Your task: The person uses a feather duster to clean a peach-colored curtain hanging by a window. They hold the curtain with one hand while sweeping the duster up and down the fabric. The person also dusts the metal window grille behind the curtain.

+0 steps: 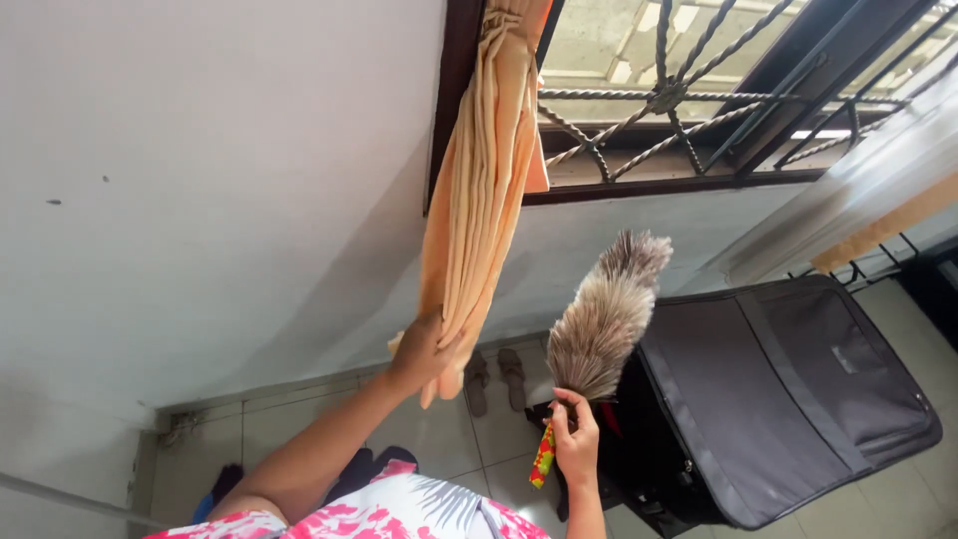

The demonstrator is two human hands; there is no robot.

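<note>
Left hand [424, 349]: we see it clamped on the lower end of the gathered peach curtain [479, 190] hanging beside the window frame | right hand [576, 439]: closed around the feather duster [602, 319] handle, plume upright | black suitcase [788, 389], sandals [496, 377] on tiled floor below.

white wall [200, 180], barred window [689, 100] in daylight, pale tiled floor [439, 439], dark suitcase [798, 399], sandals [496, 379]

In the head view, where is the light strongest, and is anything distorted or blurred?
Head view: daylight through the window grille is brightest; the wall is evenly lit with soft shadow beside the curtain; the wide lens bends the edges; the feather duster looks slightly soft.
</note>
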